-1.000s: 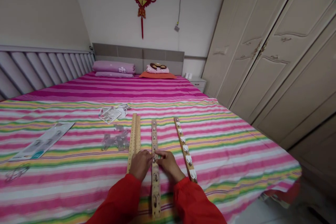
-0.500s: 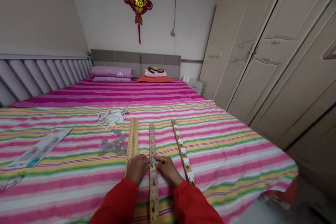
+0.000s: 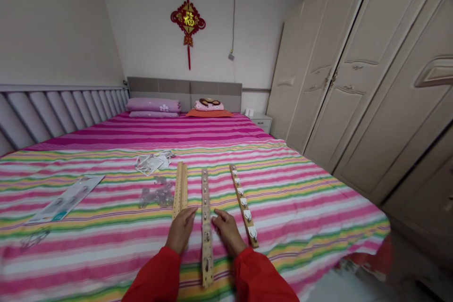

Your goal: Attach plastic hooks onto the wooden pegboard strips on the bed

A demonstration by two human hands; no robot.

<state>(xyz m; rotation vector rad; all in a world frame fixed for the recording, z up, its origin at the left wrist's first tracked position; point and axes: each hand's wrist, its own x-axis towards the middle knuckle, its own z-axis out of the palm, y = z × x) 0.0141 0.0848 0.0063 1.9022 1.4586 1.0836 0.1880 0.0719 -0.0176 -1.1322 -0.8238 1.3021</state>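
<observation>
One wide bed is filling most of the frame, its near part wearing a multicoloured striped sheet [image 3: 106, 264]. A cream panelled wardrobe [image 3: 354, 80] is standing along the right side, and a grey-brown headboard [image 3: 215, 87] is running across the upper middle.

Between your hands at lower centre, a metal-hook strip [image 3: 206, 226] is lying flat, pointing away from you. To its right, a white-hook strip [image 3: 244, 207] is lying at a slant; to its left, a pair of bare perforated strips [image 3: 178, 184] is lying side by side, partly hidden by your left hand [image 3: 181, 231]. A long packet [image 3: 69, 198] is resting at the left of the frame.

Your left hand is pointing its thumb and forefinger towards the metal-hook strip without touching it; you cannot tell whether those tips are pinching anything. Your right hand [image 3: 228, 230] is curving in just beside the strip's other edge, thumb and forefinger parted and holding nothing visible.

Loose clear hooks [image 3: 157, 196] are lying heaped left of centre, below some white packaging [image 3: 150, 163].
</observation>
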